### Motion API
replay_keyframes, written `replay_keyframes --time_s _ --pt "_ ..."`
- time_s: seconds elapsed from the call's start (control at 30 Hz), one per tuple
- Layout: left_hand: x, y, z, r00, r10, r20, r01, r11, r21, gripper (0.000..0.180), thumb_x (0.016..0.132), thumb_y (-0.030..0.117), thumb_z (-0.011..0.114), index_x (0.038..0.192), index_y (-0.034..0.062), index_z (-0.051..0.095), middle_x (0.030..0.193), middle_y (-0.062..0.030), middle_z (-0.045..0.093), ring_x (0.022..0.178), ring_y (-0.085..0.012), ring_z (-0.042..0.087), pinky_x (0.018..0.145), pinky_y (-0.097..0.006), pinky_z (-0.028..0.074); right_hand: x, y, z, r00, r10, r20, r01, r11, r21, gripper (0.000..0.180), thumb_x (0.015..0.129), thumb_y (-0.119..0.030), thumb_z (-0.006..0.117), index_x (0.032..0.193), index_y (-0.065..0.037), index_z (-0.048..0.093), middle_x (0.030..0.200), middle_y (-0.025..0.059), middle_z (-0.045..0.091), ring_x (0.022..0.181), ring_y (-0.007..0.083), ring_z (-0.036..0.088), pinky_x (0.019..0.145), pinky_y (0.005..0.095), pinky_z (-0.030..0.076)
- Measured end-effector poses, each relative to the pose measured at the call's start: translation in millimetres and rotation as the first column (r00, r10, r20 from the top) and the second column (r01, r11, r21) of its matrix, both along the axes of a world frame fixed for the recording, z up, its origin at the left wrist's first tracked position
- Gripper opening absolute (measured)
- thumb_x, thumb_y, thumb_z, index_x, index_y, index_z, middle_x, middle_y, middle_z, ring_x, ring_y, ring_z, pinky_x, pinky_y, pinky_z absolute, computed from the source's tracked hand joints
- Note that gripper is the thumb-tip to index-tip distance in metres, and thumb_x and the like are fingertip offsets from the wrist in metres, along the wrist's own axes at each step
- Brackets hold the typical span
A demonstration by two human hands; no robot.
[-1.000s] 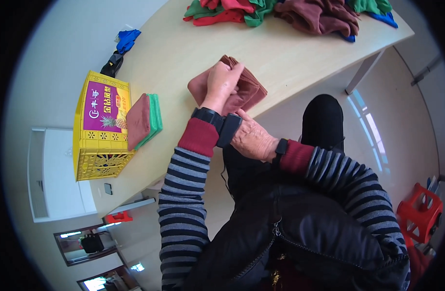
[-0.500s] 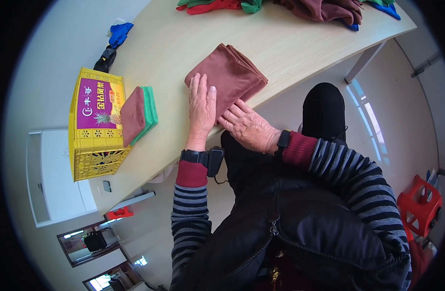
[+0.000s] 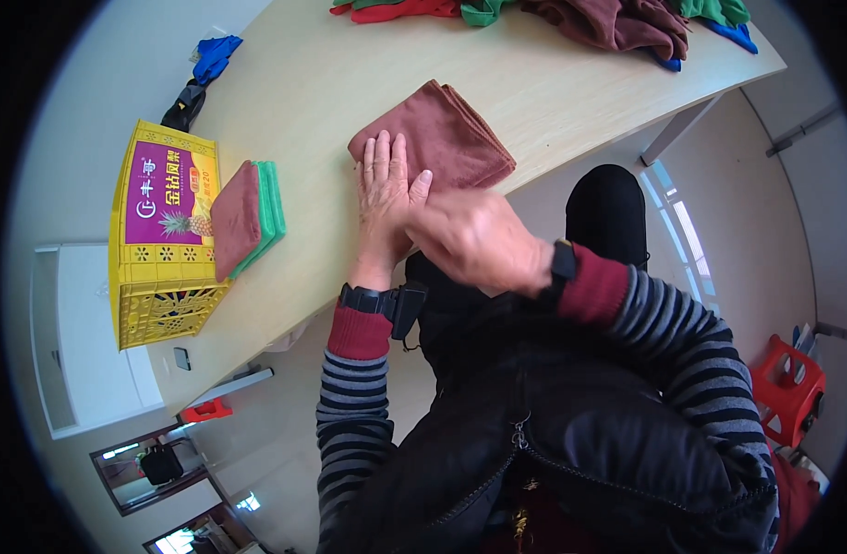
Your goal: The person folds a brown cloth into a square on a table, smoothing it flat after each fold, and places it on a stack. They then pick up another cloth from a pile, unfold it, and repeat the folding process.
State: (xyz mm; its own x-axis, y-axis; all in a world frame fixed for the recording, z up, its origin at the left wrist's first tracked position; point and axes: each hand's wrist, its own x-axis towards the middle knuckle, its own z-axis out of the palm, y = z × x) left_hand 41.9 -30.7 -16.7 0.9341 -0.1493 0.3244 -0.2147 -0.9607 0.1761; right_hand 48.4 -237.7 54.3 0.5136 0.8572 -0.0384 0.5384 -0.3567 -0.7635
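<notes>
A folded brown cloth [image 3: 447, 138] lies on the table near its front edge, its stacked layers showing along the right side. My left hand [image 3: 387, 189] is spread flat on the cloth's left part, fingers stretched out and thumb apart. Over the cloth's near corner, beside my left wrist, is my right hand [image 3: 484, 242]. It is smeared by motion, its fingers look bent, and whether anything is in them is hidden. To the left, a small stack of folded cloths, a brown one [image 3: 236, 222] and green ones [image 3: 271, 214], leans against a yellow basket [image 3: 169, 286].
Crumpled brown cloths [image 3: 617, 28] lie at the table's [image 3: 303, 102] far side with red, green and blue ones. A blue cloth [image 3: 216, 57] and a dark item [image 3: 183, 106] sit behind the basket. A phone [image 3: 181, 358] rests near the left edge. A red stool [image 3: 788, 390] stands right.
My right hand has lifted off the cloth's near corner and its fingers have drawn in toward my left wrist. My left hand stays flat on the cloth. The view has shifted slightly.
</notes>
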Motion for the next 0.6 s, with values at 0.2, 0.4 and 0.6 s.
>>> replay_keyframes --time_s 0.2,0.4,0.6 --pt "12 -25 17 0.980 0.054 -0.189 -0.057 0.998 -0.006 0.068 0.103 0.040 0.050 0.157 0.0025 0.031 0.166 -0.0175 0.022 0.154 -0.0389 0.016 0.124 -0.054 0.014 66 49 -53 0.747 -0.380 0.545 0.274 0.924 0.267 0.053 0.102 -0.039 0.050 0.141 -0.003 0.051 0.146 0.0176 0.050 0.141 0.0351 0.042 0.117 0.0489 0.030" --pt "4 -16 3 0.997 0.055 -0.047 -0.056 0.998 -0.021 0.063 0.104 0.036 0.049 0.157 0.0061 0.032 0.165 -0.0164 0.026 0.154 -0.0364 0.019 0.124 -0.055 0.015 72 44 -80 0.640 -0.398 0.657 0.378 0.908 0.182 0.059 0.105 -0.045 0.041 0.149 -0.006 0.047 0.155 0.0154 0.043 0.147 0.0324 0.033 0.121 0.0484 0.024" --pt "5 -2 0 0.998 0.038 -0.041 -0.040 0.997 -0.059 0.061 0.105 0.036 0.048 0.156 0.0064 0.034 0.163 -0.0173 0.029 0.153 -0.0328 0.023 0.123 -0.055 0.017 76 34 -77 0.641 -0.394 0.658 0.413 0.900 0.137 0.059 0.104 -0.046 0.043 0.149 -0.008 0.048 0.156 0.0136 0.043 0.148 0.0329 0.033 0.121 0.0483 0.024"
